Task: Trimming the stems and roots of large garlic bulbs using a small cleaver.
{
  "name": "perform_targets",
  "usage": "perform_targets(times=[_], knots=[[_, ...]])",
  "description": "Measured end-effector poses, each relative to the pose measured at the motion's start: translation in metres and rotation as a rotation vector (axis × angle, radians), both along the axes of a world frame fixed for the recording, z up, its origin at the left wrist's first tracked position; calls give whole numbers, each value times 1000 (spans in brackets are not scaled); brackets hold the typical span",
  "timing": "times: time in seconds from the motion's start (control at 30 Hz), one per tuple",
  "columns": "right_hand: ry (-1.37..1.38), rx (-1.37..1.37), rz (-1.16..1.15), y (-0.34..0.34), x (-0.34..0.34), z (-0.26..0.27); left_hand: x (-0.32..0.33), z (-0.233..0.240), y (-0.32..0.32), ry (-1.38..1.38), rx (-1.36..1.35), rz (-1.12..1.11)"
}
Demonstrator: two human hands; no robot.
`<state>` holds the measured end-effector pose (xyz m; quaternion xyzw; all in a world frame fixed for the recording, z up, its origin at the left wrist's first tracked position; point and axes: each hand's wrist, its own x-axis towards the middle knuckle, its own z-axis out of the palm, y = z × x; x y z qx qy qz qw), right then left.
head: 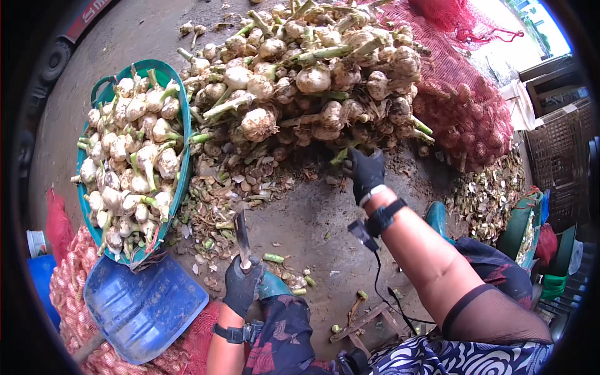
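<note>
In my left hand (pixel 243 283), gloved in dark grey, is the handle of a knife (pixel 242 236), its blade pointing up and away from me. My right hand (pixel 366 172), in a dark glove, is at the lower front edge of a large heap of garlic bulbs (pixel 313 79) with stalks and dirty roots. Its fingers are curled beside a green garlic stalk (pixel 340 156); whether they grip it is hidden. To the left, a teal tub (pixel 186 140) holds many cleaner garlic bulbs with cut stalks.
Trimmed stalks and skins (pixel 211 234) litter the concrete floor. A blue shovel blade (pixel 145 304) lies below the tub, near red mesh sacks of garlic (pixel 77 290). Another mesh sack (pixel 464 117) stands at the right, with plastic crates (pixel 562 159) beyond. A cable (pixel 379 281) hangs beside my right arm.
</note>
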<state>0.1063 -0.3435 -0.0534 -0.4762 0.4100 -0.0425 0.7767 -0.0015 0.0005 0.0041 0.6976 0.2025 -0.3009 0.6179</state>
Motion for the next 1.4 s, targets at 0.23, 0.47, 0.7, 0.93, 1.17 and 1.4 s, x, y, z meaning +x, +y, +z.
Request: perform_targets(times=[0.23,0.47,0.7,0.93,1.17,1.4], knots=[[154,-1074,881,0,13,10,6,10,-14,-7,47,-23],[15,480,690,68,-87,41,10,5,5,-192,334,-308],[-93,409,970,109,-70,90,20,36,-14,-582,558,-599],[-122,445,906,123,-71,57,26,72,-18,-656,634,-724],[-251,-13,1203,125,-70,67,22,73,-8,-660,700,-782],[-52,507,970,126,-64,91,19,80,-13,-652,625,-797]])
